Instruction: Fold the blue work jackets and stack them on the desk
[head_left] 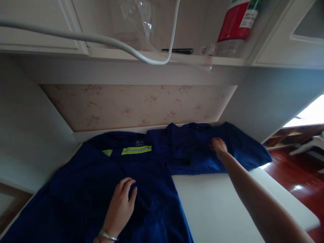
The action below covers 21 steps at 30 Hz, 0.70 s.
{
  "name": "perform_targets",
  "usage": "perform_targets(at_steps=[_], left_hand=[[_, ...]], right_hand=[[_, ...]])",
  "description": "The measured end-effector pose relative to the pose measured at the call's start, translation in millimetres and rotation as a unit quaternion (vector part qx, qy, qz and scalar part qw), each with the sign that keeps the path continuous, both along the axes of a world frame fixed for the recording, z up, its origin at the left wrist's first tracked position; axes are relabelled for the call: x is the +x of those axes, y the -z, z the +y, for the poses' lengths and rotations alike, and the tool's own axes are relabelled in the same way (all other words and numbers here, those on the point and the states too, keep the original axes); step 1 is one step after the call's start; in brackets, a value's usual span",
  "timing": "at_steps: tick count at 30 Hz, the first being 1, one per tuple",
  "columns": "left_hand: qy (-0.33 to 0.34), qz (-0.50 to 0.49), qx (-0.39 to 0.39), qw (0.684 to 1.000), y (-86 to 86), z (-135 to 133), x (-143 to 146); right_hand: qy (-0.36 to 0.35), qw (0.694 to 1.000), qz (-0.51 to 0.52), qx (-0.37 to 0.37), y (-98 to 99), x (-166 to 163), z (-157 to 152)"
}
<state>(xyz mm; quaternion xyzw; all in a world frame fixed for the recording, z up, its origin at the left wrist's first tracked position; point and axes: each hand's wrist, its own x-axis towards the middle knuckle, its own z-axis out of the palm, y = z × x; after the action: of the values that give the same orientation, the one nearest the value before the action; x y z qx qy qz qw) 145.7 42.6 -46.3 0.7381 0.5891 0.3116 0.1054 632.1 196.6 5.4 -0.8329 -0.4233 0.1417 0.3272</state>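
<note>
1. Your left hand [120,206] is in the lower middle of the frame, lying palm down on the big blue jacket [83,189]. The fingers [126,185] are loosely spread and flat on the cloth, not grasping anything.
2. That jacket fills the lower left of the frame and has a yellow-green reflective strip [136,150] just below its collar. There's a silver bracelet [107,235] on your left wrist, right at the bottom edge.
3. Your right hand [218,145] is stretched out to the centre right, resting on a second blue garment [197,152] that lies folded along the back wall. The fingers touch the cloth, but I can't tell if they're pinching it or just pressing.
4. Both garments sit on a white surface [227,206], touching each other near the middle of the frame. The lower right part of the surface is bare.
5. Upper part of the frame: a shelf [141,55] with a black pen [178,51] on it, a white cable [106,39] looping across, some clear plastic wrap [136,23], and a red fire extinguisher [235,20] at the upper right.
</note>
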Motion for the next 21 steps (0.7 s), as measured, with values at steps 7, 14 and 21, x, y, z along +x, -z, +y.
perform_targets(at_steps=[7, 14, 21], left_hand=[[0.054, 0.027, 0.003, 0.998, 11.2, 14, 71], [0.09, 0.074, 0.028, 0.993, -12.6, 56, 124], [0.137, 0.108, 0.033, 0.984, -21.4, 114, 138]], right_hand=[[-0.108, 0.987, -0.108, -0.049, 16.6, 7, 48], [-0.25, 0.952, -0.158, -0.076, 26.5, -28, 100], [-0.207, 0.962, -0.172, -0.034, 8.9, -20, 43]])
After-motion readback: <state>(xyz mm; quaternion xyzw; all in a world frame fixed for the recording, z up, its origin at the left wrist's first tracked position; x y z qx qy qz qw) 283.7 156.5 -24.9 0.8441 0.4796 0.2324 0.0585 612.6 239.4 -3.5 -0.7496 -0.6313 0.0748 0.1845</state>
